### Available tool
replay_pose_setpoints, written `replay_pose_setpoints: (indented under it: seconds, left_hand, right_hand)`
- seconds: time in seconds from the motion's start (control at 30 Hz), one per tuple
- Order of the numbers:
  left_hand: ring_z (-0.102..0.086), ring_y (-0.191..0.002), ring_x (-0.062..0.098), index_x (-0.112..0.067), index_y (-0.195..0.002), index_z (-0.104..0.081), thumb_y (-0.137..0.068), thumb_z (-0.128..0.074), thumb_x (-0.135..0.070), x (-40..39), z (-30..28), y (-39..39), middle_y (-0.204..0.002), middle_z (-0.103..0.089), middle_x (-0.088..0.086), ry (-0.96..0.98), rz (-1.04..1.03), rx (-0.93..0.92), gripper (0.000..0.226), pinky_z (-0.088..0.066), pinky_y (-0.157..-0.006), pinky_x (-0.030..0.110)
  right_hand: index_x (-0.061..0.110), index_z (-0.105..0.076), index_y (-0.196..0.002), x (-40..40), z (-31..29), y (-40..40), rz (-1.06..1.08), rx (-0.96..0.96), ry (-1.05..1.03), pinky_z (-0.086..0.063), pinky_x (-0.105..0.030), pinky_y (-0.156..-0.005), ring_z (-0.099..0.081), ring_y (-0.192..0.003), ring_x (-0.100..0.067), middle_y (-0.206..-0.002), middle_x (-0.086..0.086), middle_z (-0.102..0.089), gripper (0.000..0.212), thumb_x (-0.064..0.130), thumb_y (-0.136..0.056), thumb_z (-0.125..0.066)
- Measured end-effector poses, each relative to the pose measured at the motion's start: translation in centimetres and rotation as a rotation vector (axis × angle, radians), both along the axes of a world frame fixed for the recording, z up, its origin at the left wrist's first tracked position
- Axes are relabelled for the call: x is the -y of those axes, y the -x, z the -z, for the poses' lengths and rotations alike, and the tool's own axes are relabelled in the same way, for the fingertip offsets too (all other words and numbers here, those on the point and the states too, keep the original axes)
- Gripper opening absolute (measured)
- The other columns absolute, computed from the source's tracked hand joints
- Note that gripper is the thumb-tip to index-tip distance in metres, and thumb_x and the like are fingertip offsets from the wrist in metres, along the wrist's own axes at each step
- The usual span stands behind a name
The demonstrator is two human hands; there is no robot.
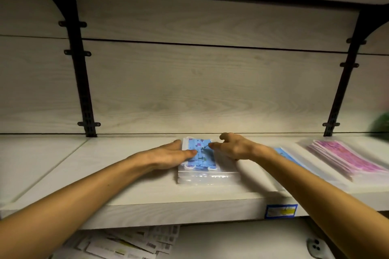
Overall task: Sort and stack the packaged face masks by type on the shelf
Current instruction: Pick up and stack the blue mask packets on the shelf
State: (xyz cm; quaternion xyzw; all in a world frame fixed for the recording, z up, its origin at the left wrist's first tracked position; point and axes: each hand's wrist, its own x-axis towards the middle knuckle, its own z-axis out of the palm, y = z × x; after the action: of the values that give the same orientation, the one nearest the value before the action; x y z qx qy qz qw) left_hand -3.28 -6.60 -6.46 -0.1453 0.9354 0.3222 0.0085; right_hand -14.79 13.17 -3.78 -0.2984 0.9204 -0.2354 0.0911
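Blue mask stack (202, 156), left hand (168, 156) flat beside (touching)

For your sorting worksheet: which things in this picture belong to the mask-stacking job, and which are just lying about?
Part of the job:
- blue mask stack, with the left hand and right hand on it
- pink mask stack
- single blue mask pack between the stacks
- shelf

Lying about:
- shelf price label
- loose barcode labels below
- blurred green object, far right

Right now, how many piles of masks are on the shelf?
3. The blue pile sits between both hands, another blue pack peeks out behind the right arm, partly hidden, and the pink pile lies far right.
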Motion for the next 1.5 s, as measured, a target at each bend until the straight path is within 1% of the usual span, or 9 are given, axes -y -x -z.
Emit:
replay_pose_setpoints:
  seconds: [0.1, 0.27, 0.43, 0.7, 0.9, 1.1, 1.23, 1.4, 1.5]
  left_hand:
    - [-0.054, -0.12, 0.015, -0.025, -0.132, -0.044, -0.094, -0.049, -0.062, 0.2, -0.2, 0.3, -0.139, -0.055, -0.005, -0.003, -0.016, -0.011, 0.054, -0.04, -0.101, 0.031]
    - [-0.035, -0.145, 0.024, -0.016, -0.155, -0.024, -0.091, -0.041, -0.073, 1.3, -1.0, 1.3, -0.162, -0.031, 0.003, 0.136, -0.103, -0.034, 0.088, -0.032, -0.1, 0.028]
    - [-0.039, -0.143, 0.028, -0.014, -0.152, -0.032, -0.097, -0.043, -0.064, 1.5, -1.6, 3.6, -0.159, -0.037, 0.008, 0.151, -0.122, -0.112, 0.075, -0.035, -0.107, 0.031]
    - [-0.055, -0.123, 0.025, -0.023, -0.139, -0.052, -0.098, -0.044, -0.061, 0.9, -1.8, 4.9, -0.139, -0.059, 0.002, 0.432, -0.055, -0.088, 0.057, -0.047, -0.097, 0.037]
    - [-0.061, -0.105, 0.02, -0.024, -0.119, -0.065, -0.098, -0.045, -0.059, 0.2, -2.1, 4.6, -0.118, -0.069, -0.001, 0.388, -0.027, -0.117, 0.045, -0.052, -0.089, 0.037]
    - [-0.05, -0.133, 0.029, -0.018, -0.148, -0.041, -0.095, -0.038, -0.07, 0.9, -2.2, 2.7, -0.149, -0.05, 0.007, 0.334, -0.117, -0.15, 0.074, -0.043, -0.104, 0.038]
    - [-0.052, -0.127, 0.025, -0.024, -0.141, -0.049, -0.087, -0.045, -0.078, 1.4, -2.3, -0.7, -0.148, -0.049, 0.001, -0.006, -0.234, -0.06, 0.076, -0.041, -0.103, 0.035]
    - [-0.047, -0.129, 0.022, -0.016, -0.137, -0.048, -0.084, -0.072, -0.049, -1.5, -2.9, -3.9, -0.141, -0.046, 0.011, -0.706, -0.318, -0.141, 0.067, -0.042, -0.1, 0.032]
    - [-0.055, -0.104, 0.023, -0.005, -0.131, -0.046, -0.087, -0.069, -0.041, -3.0, -3.8, -4.7, -0.119, -0.051, 0.013, -0.899, -0.319, -0.08, 0.061, -0.051, -0.082, 0.036]
  right_hand:
    - [0.004, -0.049, -0.137, 0.0, 0.1, 0.4, -0.066, -0.077, -0.062, -0.045, -0.045, -0.103, -0.056, -0.12, -0.033, -0.134, -0.015, -0.059, 0.067, 0.057, -0.097, -0.05]
    - [0.011, -0.047, -0.14, 1.0, -0.3, 1.3, -0.038, -0.193, -0.189, -0.044, -0.04, -0.102, -0.053, -0.123, -0.033, -0.138, -0.013, -0.056, 0.068, 0.063, -0.097, -0.043]
    - [0.016, -0.039, -0.15, 3.9, -0.2, 2.1, -0.061, -0.04, -0.097, -0.041, -0.037, -0.105, -0.049, -0.131, -0.029, -0.149, -0.009, -0.049, 0.072, 0.059, -0.094, -0.053]
    - [0.023, -0.065, -0.12, 4.5, -0.4, 3.0, -0.034, -0.085, -0.125, -0.053, -0.044, -0.092, -0.062, -0.099, -0.025, -0.115, -0.006, -0.068, 0.063, 0.069, -0.08, -0.05]
    - [0.022, -0.07, -0.101, 4.0, -0.4, 3.2, -0.036, -0.113, -0.174, -0.054, -0.039, -0.086, -0.063, -0.091, -0.023, -0.103, -0.006, -0.069, 0.052, 0.066, -0.084, -0.049]
    - [0.012, -0.053, -0.125, 1.8, -0.8, 2.3, 0.006, -0.178, -0.119, -0.047, -0.04, -0.092, -0.057, -0.112, -0.032, -0.131, -0.015, -0.06, 0.067, 0.069, -0.09, -0.049]
    - [0.01, -0.056, -0.087, -1.9, -0.6, 1.2, 0.108, -0.06, 0.069, -0.059, -0.039, -0.062, -0.068, -0.081, -0.03, -0.097, -0.014, -0.068, 0.05, 0.059, -0.085, -0.063]
    - [0.011, -0.061, -0.103, -3.9, -0.1, -2.1, 0.126, 0.282, 0.239, -0.059, -0.03, -0.051, -0.069, -0.083, -0.021, -0.098, -0.01, -0.067, 0.047, 0.052, -0.081, -0.07]
    - [0.017, -0.059, -0.104, -4.0, 0.3, -3.6, 0.147, 0.323, 0.303, -0.059, -0.028, -0.056, -0.068, -0.08, -0.021, -0.098, -0.007, -0.066, 0.044, 0.051, -0.08, -0.07]
